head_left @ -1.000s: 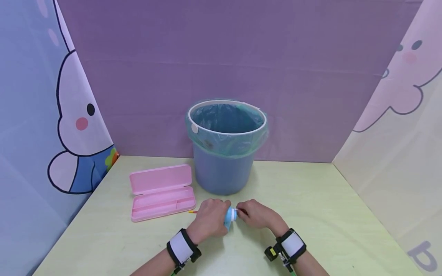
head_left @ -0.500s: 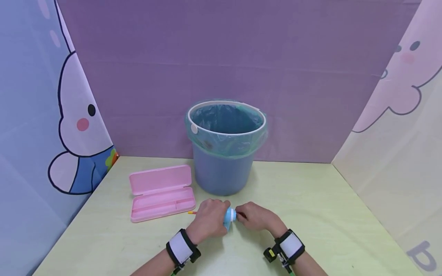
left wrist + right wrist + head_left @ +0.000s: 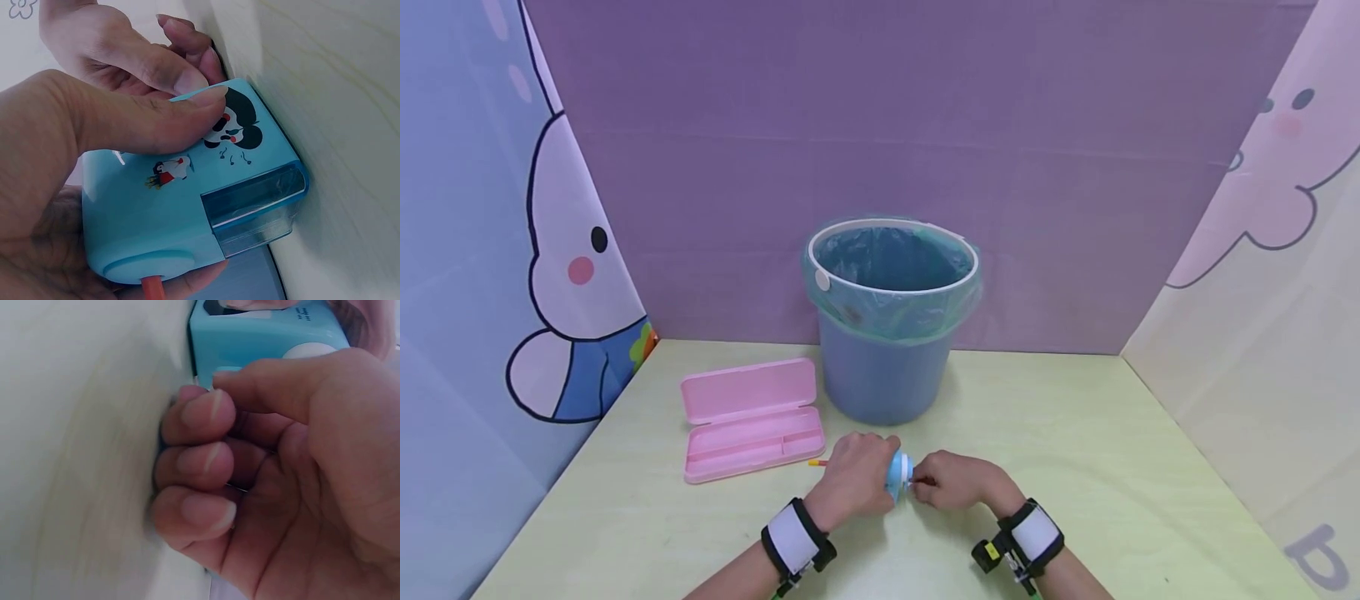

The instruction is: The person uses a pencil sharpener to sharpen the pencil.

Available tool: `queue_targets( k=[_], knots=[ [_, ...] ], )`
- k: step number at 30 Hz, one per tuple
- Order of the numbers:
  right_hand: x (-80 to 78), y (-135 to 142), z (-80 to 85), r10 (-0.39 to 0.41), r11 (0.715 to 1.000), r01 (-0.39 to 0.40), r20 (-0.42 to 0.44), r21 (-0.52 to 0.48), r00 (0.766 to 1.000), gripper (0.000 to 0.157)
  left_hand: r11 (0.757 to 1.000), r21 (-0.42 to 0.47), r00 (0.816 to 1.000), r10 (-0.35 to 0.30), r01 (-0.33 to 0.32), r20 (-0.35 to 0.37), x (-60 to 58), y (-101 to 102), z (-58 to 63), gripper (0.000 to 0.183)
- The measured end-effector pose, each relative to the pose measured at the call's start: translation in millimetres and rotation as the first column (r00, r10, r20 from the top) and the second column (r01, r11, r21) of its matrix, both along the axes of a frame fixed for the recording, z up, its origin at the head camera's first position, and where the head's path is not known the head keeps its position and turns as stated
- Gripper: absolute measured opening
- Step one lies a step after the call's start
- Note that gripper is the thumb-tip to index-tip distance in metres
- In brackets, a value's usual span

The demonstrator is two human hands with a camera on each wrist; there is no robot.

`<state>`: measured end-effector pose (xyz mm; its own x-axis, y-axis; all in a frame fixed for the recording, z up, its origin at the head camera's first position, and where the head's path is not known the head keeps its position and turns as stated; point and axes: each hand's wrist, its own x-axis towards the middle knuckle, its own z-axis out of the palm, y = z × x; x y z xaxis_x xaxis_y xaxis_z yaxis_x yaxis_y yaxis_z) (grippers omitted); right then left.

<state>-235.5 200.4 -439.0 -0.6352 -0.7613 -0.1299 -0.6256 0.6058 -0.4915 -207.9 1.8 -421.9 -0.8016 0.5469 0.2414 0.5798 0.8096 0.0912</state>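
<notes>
A light blue pencil sharpener (image 3: 181, 206) with cartoon prints and a clear shavings drawer (image 3: 256, 206) is gripped by my left hand (image 3: 859, 471). In the left wrist view its thumb presses across the printed face. From one end of the sharpener sticks a red pencil (image 3: 152, 287), which points left in the head view. My right hand (image 3: 953, 481) is at the opposite end, fingers curled, with thumb and forefinger pinching the sharpener's crank handle. That handle is mostly hidden by the fingers in the right wrist view.
A pink pencil case (image 3: 752, 446) lies open, left of the hands. Behind them stands a blue bucket (image 3: 883, 375) lined with a green bag (image 3: 891, 315). The pale tabletop (image 3: 1120, 475) meets a purple backdrop (image 3: 887, 108) and printed side panels.
My right hand dips a little toward me beside the sharpener's end, as the crank handle turns. The left hand, the sharpener and the pencil hold nearly still.
</notes>
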Motion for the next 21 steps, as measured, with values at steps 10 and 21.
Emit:
queue_targets(
  k=[10,21],
  knots=[
    [1.9,0.6,3.6,0.055,0.998,-0.056,0.150,0.000,0.987,0.031,1.000,0.013,1.000,0.004,-0.004,0.006,-0.8,0.1,-1.5,0.036],
    [4.9,3.0,6.2,0.064,0.997,-0.048,0.314,-0.058,0.947,0.034,1.000,0.023,1.000,0.008,-0.007,-0.027,0.7,0.1,-2.0,0.034]
  ],
)
